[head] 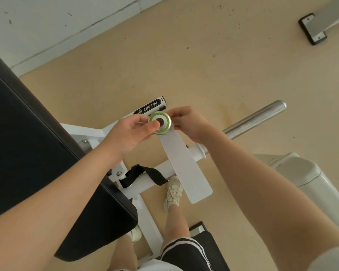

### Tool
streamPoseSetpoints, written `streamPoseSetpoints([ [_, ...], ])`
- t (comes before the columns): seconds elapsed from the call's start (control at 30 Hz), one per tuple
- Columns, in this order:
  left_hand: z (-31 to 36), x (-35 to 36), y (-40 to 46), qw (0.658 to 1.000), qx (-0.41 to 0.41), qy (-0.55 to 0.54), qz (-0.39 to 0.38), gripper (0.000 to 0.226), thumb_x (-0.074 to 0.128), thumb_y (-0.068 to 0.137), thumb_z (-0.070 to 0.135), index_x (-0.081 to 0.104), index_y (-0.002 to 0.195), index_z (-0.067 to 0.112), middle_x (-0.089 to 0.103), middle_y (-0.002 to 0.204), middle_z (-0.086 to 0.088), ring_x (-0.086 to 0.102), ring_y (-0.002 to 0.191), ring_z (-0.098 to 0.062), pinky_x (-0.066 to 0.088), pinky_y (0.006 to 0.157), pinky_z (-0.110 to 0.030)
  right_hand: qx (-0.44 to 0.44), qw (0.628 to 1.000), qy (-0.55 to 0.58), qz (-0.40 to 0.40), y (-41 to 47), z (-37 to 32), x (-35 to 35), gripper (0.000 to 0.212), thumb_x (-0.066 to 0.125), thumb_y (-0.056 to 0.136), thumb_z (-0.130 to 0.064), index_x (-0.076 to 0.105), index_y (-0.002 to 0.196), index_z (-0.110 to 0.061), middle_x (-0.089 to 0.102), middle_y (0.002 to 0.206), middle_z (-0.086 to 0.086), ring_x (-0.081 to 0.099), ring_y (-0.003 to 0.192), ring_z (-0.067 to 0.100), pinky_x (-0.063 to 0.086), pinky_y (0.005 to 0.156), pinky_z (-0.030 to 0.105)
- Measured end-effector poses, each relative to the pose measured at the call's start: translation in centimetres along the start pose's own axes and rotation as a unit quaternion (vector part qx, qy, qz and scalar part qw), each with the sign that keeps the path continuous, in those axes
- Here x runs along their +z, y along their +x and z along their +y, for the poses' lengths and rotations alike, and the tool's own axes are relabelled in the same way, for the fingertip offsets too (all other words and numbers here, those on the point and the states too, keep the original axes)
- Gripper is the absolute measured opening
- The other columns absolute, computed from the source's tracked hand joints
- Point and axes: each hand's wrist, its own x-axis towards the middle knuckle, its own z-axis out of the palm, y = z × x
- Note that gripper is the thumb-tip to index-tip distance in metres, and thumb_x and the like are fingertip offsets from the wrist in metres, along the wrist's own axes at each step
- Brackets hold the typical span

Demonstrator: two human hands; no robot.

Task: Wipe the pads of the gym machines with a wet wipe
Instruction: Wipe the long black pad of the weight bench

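Observation:
A large dark pad of a white gym machine fills the left side. In the middle a flat white lever arm ends in a round silver cap with a green ring. My left hand pinches the cap's left edge between thumb and fingers. My right hand curls its fingers round the cap's right side. No wet wipe shows in either hand.
A chrome bar sticks out to the right of the machine. A black strap hangs on the white frame below. A white shroud stands at the right, and another machine's foot at the top right. My shoe is on the beige floor.

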Motion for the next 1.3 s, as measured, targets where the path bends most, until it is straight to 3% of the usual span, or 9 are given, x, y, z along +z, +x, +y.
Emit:
streamPoseSetpoints([
  [0.27,-0.6,0.8,-0.7,0.999,-0.011,-0.005,0.039,0.038,0.076,0.060,0.052,0.064,0.087,0.029,0.068,0.086,0.014,0.061,0.097,-0.007,0.038,0.105,-0.038,-0.080,0.996,0.046,-0.008,-3.9,-3.9,-0.5,0.042,0.045,0.083,0.010,0.068,0.073,-0.024,0.067,0.082,0.005,0.057,0.075,0.015,0.048,0.074,0.029],
  [0.4,-0.4,0.3,-0.7,1.000,-0.005,0.006,0.018,0.055,0.065,0.051,0.065,0.064,0.090,0.026,0.068,0.097,0.005,0.059,0.102,-0.013,0.039,0.105,-0.039,0.053,0.979,0.079,0.180,-5.0,-0.7,1.9,0.032,0.044,0.089,0.002,0.069,0.091,-0.016,0.065,0.080,0.003,0.059,0.071,0.013,0.054,0.070,0.033],
  [0.5,-0.3,-0.2,-0.5,1.000,-0.005,0.002,-0.027,0.042,0.066,0.063,0.053,0.064,0.093,0.024,0.067,0.108,-0.003,0.058,0.110,-0.019,0.039,0.105,-0.037,0.210,0.879,0.349,0.248,-4.8,0.9,5.5,0.028,0.040,0.094,0.000,0.062,0.110,-0.009,0.060,0.081,0.001,0.062,0.071,0.010,0.047,0.060,0.016],
  [0.63,-1.1,-1.1,-0.9,0.998,0.022,0.024,-0.051,0.020,0.057,0.087,0.038,0.060,0.103,0.025,0.064,0.109,0.009,0.054,0.110,-0.004,0.034,0.101,-0.025,0.185,0.718,0.643,0.191,-3.9,0.5,9.1,0.026,0.041,0.095,0.004,0.049,0.120,0.003,0.055,0.113,0.016,0.062,0.096,0.021,0.054,0.072,0.021],
  [0.8,-3.0,-3.5,-2.6,0.998,0.046,0.045,0.010,0.027,0.048,0.094,0.027,0.052,0.121,0.021,0.056,0.116,0.011,0.049,0.109,-0.001,0.035,0.084,-0.008,0.090,0.631,0.752,0.166,-4.8,-1.5,10.3,0.021,0.046,0.093,0.004,0.051,0.113,0.007,0.057,0.091,0.020,0.065,0.047,0.023,0.056,0.050,0.024],
  [0.93,-4.6,-5.4,-3.6,0.999,-0.003,0.028,0.019,0.029,0.052,0.091,0.031,0.050,0.119,0.024,0.060,0.110,0.001,0.055,0.110,-0.016,0.041,0.099,-0.034,0.069,0.728,0.663,0.157,-9.5,-3.2,11.0,0.009,0.046,0.093,0.003,0.056,0.092,0.003,0.059,0.090,0.013,0.061,0.071,0.017,0.056,0.058,0.018],
  [1.07,-4.3,-5.2,-3.8,1.000,-0.015,-0.022,-0.006,0.015,0.051,0.093,0.029,0.054,0.107,0.026,0.061,0.105,0.002,0.058,0.102,-0.016,0.044,0.090,-0.028,0.010,0.891,0.411,0.196,-12.6,-5.2,7.8,0.015,0.050,0.090,0.002,0.059,0.086,-0.008,0.060,0.067,-0.001,0.053,0.062,0.010,0.046,0.054,0.015],
  [1.17,-3.4,-4.1,-3.2,0.999,0.001,-0.036,-0.017,0.020,0.045,0.095,0.034,0.054,0.110,0.024,0.061,0.111,0.000,0.058,0.103,-0.014,0.043,0.091,-0.028,-0.086,0.928,0.274,0.240,-10.8,-7.2,3.3,0.019,0.051,0.089,0.003,0.062,0.087,-0.012,0.060,0.065,-0.002,0.051,0.058,0.008,0.042,0.053,0.016],
  [1.3,-2.5,-2.3,-1.7,0.997,0.004,-0.074,0.003,0.024,0.037,0.098,0.033,0.051,0.112,0.020,0.059,0.109,0.001,0.057,0.102,-0.015,0.043,0.087,-0.026,-0.044,0.988,0.054,0.139,-4.2,-7.9,0.5,0.021,0.049,0.088,0.006,0.062,0.103,-0.001,0.060,0.086,0.009,0.055,0.082,0.019,0.046,0.070,0.020],
])
